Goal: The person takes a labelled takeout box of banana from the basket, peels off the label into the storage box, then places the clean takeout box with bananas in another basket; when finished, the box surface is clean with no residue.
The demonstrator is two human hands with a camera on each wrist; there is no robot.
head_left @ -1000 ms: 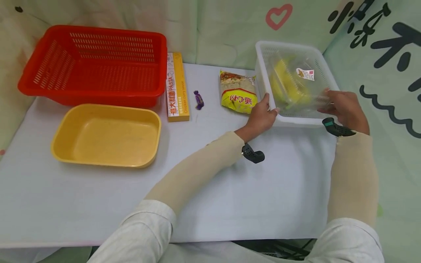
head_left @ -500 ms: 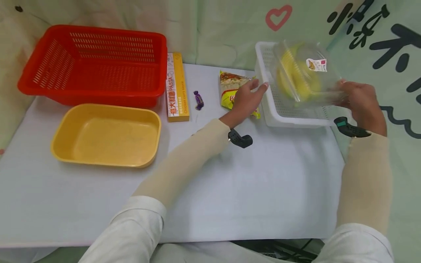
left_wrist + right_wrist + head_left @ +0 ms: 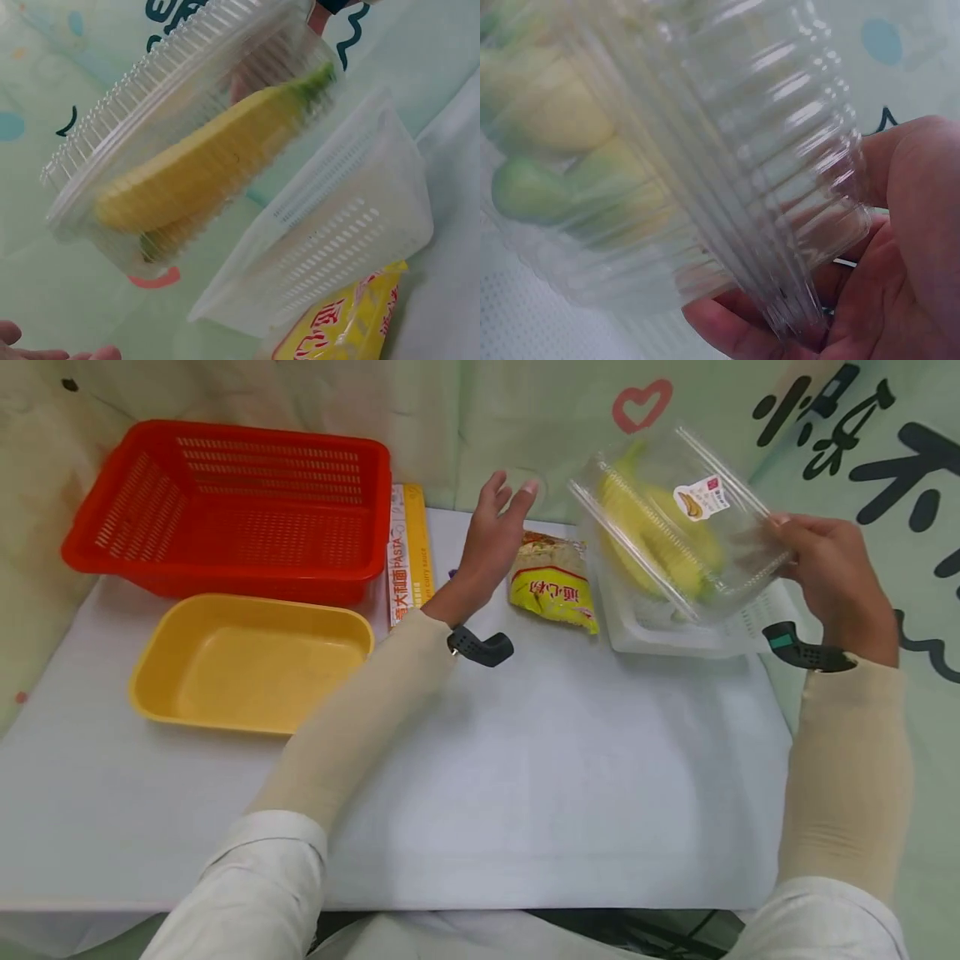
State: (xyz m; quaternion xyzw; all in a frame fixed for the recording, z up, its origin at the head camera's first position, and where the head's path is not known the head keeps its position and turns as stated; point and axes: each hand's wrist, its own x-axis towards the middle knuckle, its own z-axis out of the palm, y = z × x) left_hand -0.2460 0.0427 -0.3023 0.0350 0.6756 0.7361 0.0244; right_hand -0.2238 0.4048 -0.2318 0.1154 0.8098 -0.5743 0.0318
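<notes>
A clear plastic box of bananas with a small label on its lid is held up above the white basket. My right hand grips the box by its right end, thumb on top and fingers beneath, as the right wrist view shows. Through the clear wall in the left wrist view the bananas lie lengthwise. My left hand is raised in the air with fingers spread and holds nothing. Just right of it lies a yellow bag of macaroni, beside the basket.
A red slotted basket stands at the back left, with a yellow basin in front. A pasta box lies beside the red basket. A purple-wrapped candy is mostly hidden behind my left hand. A printed curtain hangs behind the table.
My right hand has lifted the banana box up out of the white basket. My left hand has let go of the basket's rim and moved left and up, past the macaroni bag.
</notes>
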